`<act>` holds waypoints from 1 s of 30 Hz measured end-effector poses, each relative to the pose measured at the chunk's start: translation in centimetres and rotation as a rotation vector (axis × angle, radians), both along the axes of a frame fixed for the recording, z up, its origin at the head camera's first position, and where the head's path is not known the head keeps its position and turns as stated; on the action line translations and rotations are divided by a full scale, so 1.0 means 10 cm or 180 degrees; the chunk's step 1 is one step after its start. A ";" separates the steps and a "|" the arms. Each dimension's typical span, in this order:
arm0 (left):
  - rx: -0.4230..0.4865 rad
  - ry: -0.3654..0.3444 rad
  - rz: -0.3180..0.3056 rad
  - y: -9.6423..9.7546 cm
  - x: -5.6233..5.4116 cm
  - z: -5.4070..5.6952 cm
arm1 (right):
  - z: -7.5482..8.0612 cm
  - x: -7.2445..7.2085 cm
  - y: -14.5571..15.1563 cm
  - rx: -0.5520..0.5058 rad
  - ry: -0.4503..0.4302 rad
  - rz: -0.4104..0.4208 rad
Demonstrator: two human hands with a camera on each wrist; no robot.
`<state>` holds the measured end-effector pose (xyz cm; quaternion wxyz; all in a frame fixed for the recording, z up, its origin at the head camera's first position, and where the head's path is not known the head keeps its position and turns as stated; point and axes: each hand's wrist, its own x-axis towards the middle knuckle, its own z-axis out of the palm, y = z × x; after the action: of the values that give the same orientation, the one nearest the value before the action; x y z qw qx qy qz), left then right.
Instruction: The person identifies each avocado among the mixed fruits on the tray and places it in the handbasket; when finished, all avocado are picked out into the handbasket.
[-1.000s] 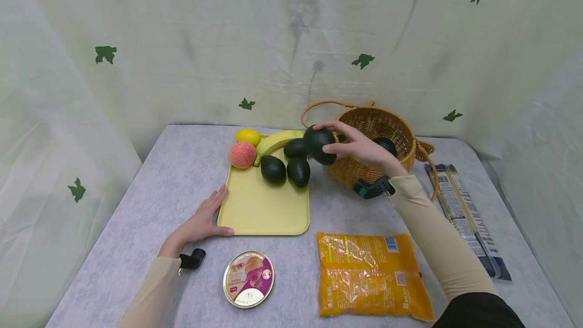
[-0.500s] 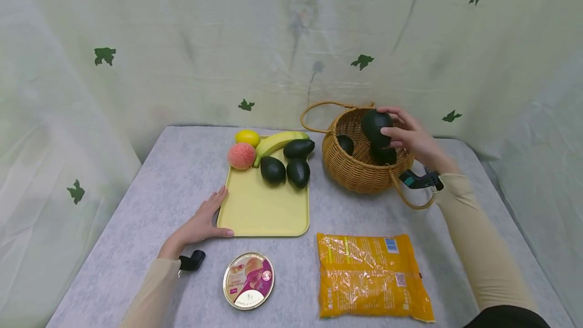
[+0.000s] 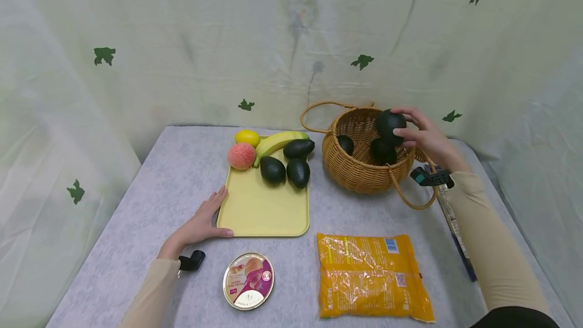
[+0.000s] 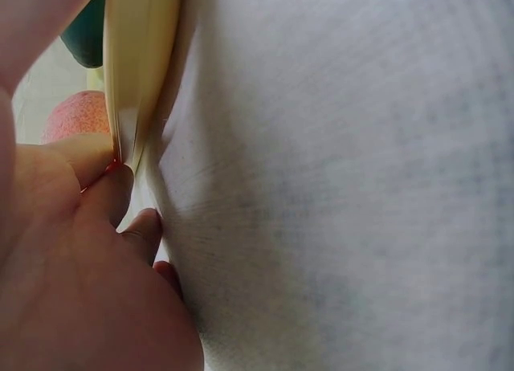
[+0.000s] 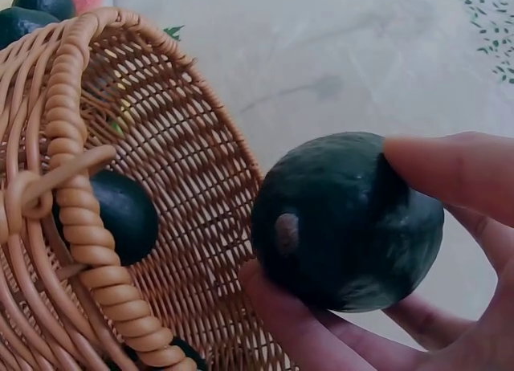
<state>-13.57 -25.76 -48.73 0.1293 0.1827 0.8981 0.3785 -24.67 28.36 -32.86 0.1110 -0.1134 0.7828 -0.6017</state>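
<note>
In the head view my right hand (image 3: 425, 138) grips a dark green avocado (image 3: 387, 123) above the right part of the wicker basket (image 3: 352, 178). Two more avocados lie inside it, one at the left (image 3: 345, 144) and one below the held fruit (image 3: 381, 153). The right wrist view shows thumb and fingers round the held avocado (image 5: 345, 226), stem scar visible. My left hand (image 3: 197, 226) touches the lower left corner of the yellow tray (image 3: 264, 214), fingers extended along its side. Three avocados (image 3: 272, 171), a banana (image 3: 279, 140), a peach (image 3: 242, 156) and a lemon (image 3: 247, 137) sit at its far end.
A round tin (image 3: 248, 281) lies in front of the tray, and an orange bag (image 3: 371, 277) lies to its right. Partly hidden by my right forearm is a long dark packet (image 3: 457, 237). Looped handles (image 3: 416, 206) stick out from the basket. A curtain hangs behind the table.
My right hand has carried the avocado rightward from beside the tray to over the basket. The basket, tipped earlier, now stands more level. My left hand has stayed at the tray.
</note>
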 end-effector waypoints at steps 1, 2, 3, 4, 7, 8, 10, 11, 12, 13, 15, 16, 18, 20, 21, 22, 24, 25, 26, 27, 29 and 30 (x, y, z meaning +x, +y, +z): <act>0.0003 -0.0001 0.0001 0.00 0.00 0.00 | -0.01 -0.01 0.00 0.0034 -0.0006 0.0014; 0.0005 -0.0002 0.0002 0.00 0.00 0.00 | -0.02 -0.02 0.00 0.0069 -0.0015 0.0039; 0.0005 -0.0005 0.0003 0.00 0.00 0.00 | -0.03 -0.03 0.00 0.0102 -0.0028 0.0065; 0.0004 -0.0006 0.0004 0.00 0.00 0.00 | -0.04 -0.04 -0.01 0.0132 -0.0032 0.0099; -0.0004 -0.0002 0.0005 0.00 0.00 0.00 | -0.07 -0.07 -0.04 0.0184 -0.0095 0.0190; -0.0005 -0.0003 0.0005 0.00 0.00 0.00 | -0.07 -0.08 -0.05 0.0225 -0.0116 0.0219; -0.0005 -0.0001 0.0006 0.00 0.01 0.00 | -0.09 -0.10 -0.08 0.0330 -0.0129 0.0277; -0.0003 0.0001 0.0006 0.00 0.01 0.00 | -0.09 -0.11 -0.09 0.0402 -0.0128 0.0299; 0.0000 0.0006 0.0004 0.00 0.01 0.00 | -0.09 -0.12 -0.11 0.0465 -0.0130 0.0326; 0.0001 0.0003 0.0004 0.00 0.01 0.00 | -0.10 -0.13 -0.12 0.0527 -0.0127 0.0355; 0.0000 0.0009 0.0003 0.00 0.00 0.00 | -0.11 -0.14 -0.16 0.0638 -0.0116 0.0427; -0.0002 0.0014 0.0000 0.00 0.00 0.00 | -0.12 -0.15 -0.18 0.0682 -0.0116 0.0459; -0.0009 0.0022 -0.0007 0.01 0.00 0.00 | -0.13 -0.16 -0.22 0.0708 -0.0131 0.0535; -0.0013 0.0021 -0.0008 0.01 0.00 0.00 | -0.14 -0.17 -0.26 0.0731 -0.0135 0.0606; -0.0014 0.0019 -0.0009 0.01 0.00 0.00 | -0.15 -0.17 -0.28 0.0739 -0.0146 0.0637; -0.0015 0.0016 -0.0009 0.01 0.00 0.00 | -0.15 -0.18 -0.30 0.0743 -0.0152 0.0677; -0.0015 0.0011 -0.0008 0.01 0.00 0.00 | -0.17 -0.19 -0.33 0.0770 -0.0145 0.0769; -0.0014 0.0010 -0.0006 0.00 0.00 0.00 | -0.17 -0.20 -0.35 0.0804 -0.0135 0.0802; -0.0017 0.0008 -0.0006 0.00 0.00 -0.01 | -0.18 -0.21 -0.36 0.0835 -0.0121 0.0850; -0.0019 0.0008 -0.0004 0.00 0.00 -0.01 | -0.18 -0.22 -0.38 0.0858 -0.0120 0.0875; -0.0023 0.0007 -0.0004 0.00 0.00 -0.02 | -0.19 -0.22 -0.40 0.0926 -0.0118 0.0924; -0.0025 0.0006 -0.0005 0.00 -0.01 -0.02 | -0.19 -0.22 -0.41 0.0959 -0.0122 0.0951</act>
<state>-13.64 -25.80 -48.91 0.1294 0.1833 0.8996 0.3748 -26.90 24.23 -34.78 0.2296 -0.1989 0.8362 -0.4567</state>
